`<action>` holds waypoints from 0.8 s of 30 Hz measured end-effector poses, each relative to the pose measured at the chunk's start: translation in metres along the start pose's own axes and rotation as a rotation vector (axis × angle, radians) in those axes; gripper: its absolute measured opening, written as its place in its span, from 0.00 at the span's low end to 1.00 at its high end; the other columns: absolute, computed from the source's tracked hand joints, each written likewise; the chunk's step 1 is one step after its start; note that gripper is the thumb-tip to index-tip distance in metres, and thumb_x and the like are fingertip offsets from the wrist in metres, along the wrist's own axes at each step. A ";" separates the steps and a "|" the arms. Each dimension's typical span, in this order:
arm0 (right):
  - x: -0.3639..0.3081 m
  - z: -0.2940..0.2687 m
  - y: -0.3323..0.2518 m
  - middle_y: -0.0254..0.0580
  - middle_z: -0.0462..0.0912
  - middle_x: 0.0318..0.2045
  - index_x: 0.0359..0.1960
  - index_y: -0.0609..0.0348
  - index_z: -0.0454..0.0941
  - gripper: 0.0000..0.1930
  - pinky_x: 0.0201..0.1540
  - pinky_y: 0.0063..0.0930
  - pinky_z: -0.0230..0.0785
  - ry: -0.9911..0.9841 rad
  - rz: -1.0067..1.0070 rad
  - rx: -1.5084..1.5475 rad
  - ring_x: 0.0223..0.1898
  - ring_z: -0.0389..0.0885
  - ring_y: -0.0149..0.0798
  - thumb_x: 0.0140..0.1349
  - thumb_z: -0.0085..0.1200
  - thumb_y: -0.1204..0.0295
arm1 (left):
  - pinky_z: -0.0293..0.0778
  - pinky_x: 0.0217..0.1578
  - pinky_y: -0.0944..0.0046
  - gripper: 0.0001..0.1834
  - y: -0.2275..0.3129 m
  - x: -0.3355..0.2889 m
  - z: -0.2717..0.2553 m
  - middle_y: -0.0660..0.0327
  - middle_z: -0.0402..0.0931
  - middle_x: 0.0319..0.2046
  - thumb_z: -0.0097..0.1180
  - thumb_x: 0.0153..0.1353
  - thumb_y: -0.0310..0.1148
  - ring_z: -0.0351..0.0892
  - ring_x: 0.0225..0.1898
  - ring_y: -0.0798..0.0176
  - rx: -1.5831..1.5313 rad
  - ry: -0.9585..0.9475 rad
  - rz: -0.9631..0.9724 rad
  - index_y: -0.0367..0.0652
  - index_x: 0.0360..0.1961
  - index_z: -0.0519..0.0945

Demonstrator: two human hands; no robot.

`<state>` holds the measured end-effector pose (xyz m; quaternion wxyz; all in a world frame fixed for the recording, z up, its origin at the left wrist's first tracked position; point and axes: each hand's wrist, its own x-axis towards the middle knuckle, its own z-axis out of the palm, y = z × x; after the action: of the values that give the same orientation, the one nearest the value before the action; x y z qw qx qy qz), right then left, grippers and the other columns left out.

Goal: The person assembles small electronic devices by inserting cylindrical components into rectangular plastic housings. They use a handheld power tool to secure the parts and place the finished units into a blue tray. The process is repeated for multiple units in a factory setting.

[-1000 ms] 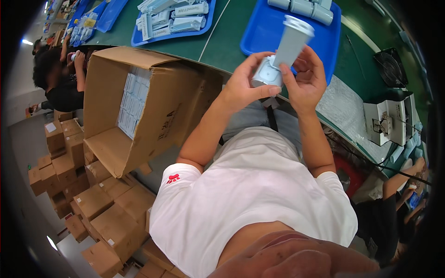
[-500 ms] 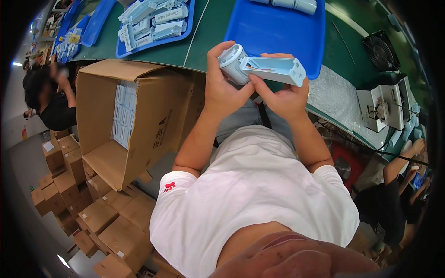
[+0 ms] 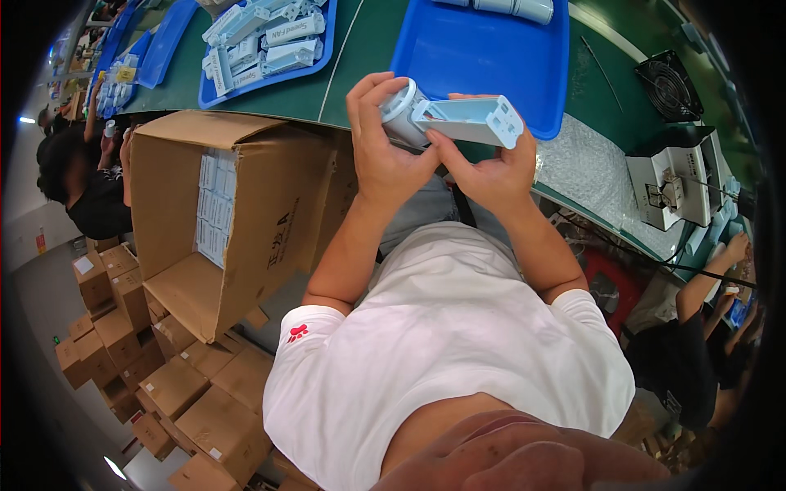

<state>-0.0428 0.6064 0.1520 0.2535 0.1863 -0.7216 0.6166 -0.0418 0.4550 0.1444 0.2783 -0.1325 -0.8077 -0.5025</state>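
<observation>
A light-blue handheld fan is held between my two hands, just over the bench's near edge. My left hand (image 3: 385, 155) wraps round its round fan head (image 3: 401, 112), with the fingers behind it. Closed on the handle shell (image 3: 471, 129) is my right hand (image 3: 501, 176), its thumb pressed near the joint with the head. The handle lies roughly level, pointing right, with its open trough facing up and away. Inside the trough a bit of wire shows; the rest is hidden by the side wall. Most of my right fingers are behind the handle.
Beyond my hands lies a blue tray (image 3: 479, 69) with white-blue cylinders (image 3: 534, 10) at its far end. Another tray (image 3: 329, 59) holds several handle shells (image 3: 291, 56). An open carton (image 3: 254, 270) stands left. Bubble wrap (image 3: 585, 168) and a black fan (image 3: 670, 86) lie right. Co-workers sit at both sides.
Both hands have shifted slightly left with the fan. Its handle has rolled, so the trough shows less and the side wall more. The co-worker on the left has moved their arms.
</observation>
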 end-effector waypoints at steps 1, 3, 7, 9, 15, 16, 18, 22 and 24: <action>0.001 0.000 -0.001 0.41 0.87 0.40 0.44 0.60 0.85 0.19 0.41 0.28 0.79 -0.008 -0.004 -0.005 0.39 0.88 0.40 0.49 0.75 0.76 | 0.75 0.57 0.59 0.41 0.003 0.003 -0.002 0.54 0.71 0.58 0.77 0.43 0.24 0.78 0.55 0.55 0.091 0.001 0.057 0.42 0.60 0.73; 0.002 0.001 -0.003 0.40 0.87 0.40 0.44 0.60 0.85 0.19 0.40 0.28 0.79 -0.009 -0.015 -0.019 0.38 0.88 0.39 0.49 0.75 0.75 | 0.78 0.52 0.56 0.36 0.003 0.006 0.000 0.52 0.72 0.59 0.75 0.43 0.27 0.78 0.55 0.51 0.116 0.032 0.098 0.44 0.58 0.78; 0.002 0.004 -0.004 0.40 0.87 0.40 0.44 0.60 0.85 0.19 0.39 0.27 0.80 0.018 -0.026 -0.025 0.37 0.88 0.39 0.49 0.75 0.75 | 0.81 0.48 0.56 0.34 0.001 0.008 0.001 0.53 0.74 0.59 0.73 0.42 0.28 0.80 0.53 0.50 0.111 0.062 0.117 0.45 0.57 0.82; 0.002 0.006 -0.003 0.40 0.87 0.40 0.44 0.60 0.85 0.19 0.39 0.27 0.80 0.029 -0.032 -0.020 0.37 0.88 0.39 0.49 0.75 0.74 | 0.81 0.48 0.56 0.34 0.001 0.009 0.001 0.53 0.75 0.58 0.73 0.42 0.27 0.80 0.53 0.51 0.114 0.074 0.139 0.45 0.57 0.82; 0.001 0.009 -0.005 0.42 0.86 0.41 0.44 0.62 0.84 0.19 0.42 0.28 0.80 0.004 -0.021 -0.003 0.40 0.88 0.39 0.49 0.75 0.77 | 0.80 0.51 0.56 0.34 -0.003 0.009 0.000 0.52 0.78 0.54 0.70 0.42 0.25 0.80 0.54 0.51 0.029 0.087 0.170 0.42 0.56 0.82; 0.000 0.009 -0.006 0.44 0.86 0.42 0.44 0.63 0.84 0.19 0.45 0.29 0.80 -0.019 -0.007 0.004 0.42 0.87 0.38 0.50 0.75 0.78 | 0.80 0.52 0.56 0.34 -0.005 0.008 0.001 0.52 0.79 0.54 0.70 0.42 0.24 0.80 0.55 0.50 0.008 0.093 0.176 0.41 0.56 0.82; -0.001 0.009 -0.008 0.46 0.86 0.44 0.45 0.64 0.83 0.19 0.47 0.30 0.79 -0.043 -0.015 0.001 0.44 0.87 0.38 0.51 0.75 0.80 | 0.79 0.54 0.55 0.37 -0.010 0.003 0.000 0.51 0.76 0.57 0.70 0.42 0.24 0.80 0.55 0.49 -0.017 0.070 0.153 0.40 0.60 0.79; 0.002 0.011 -0.005 0.47 0.85 0.44 0.46 0.62 0.84 0.21 0.48 0.32 0.80 -0.040 -0.103 -0.028 0.44 0.86 0.42 0.49 0.75 0.80 | 0.76 0.59 0.52 0.46 -0.005 -0.001 -0.002 0.51 0.67 0.65 0.74 0.44 0.24 0.78 0.59 0.49 -0.115 -0.029 -0.012 0.41 0.68 0.70; 0.006 0.010 0.001 0.46 0.84 0.45 0.46 0.58 0.85 0.22 0.49 0.35 0.79 -0.061 -0.187 -0.059 0.46 0.85 0.45 0.46 0.74 0.80 | 0.76 0.60 0.51 0.49 -0.002 -0.003 -0.006 0.52 0.63 0.66 0.76 0.45 0.24 0.76 0.61 0.50 -0.272 -0.073 -0.107 0.41 0.70 0.67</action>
<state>-0.0491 0.5969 0.1538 0.2932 0.2638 -0.7263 0.5630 -0.0387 0.4495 0.1433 0.2009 -0.1439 -0.7478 -0.6162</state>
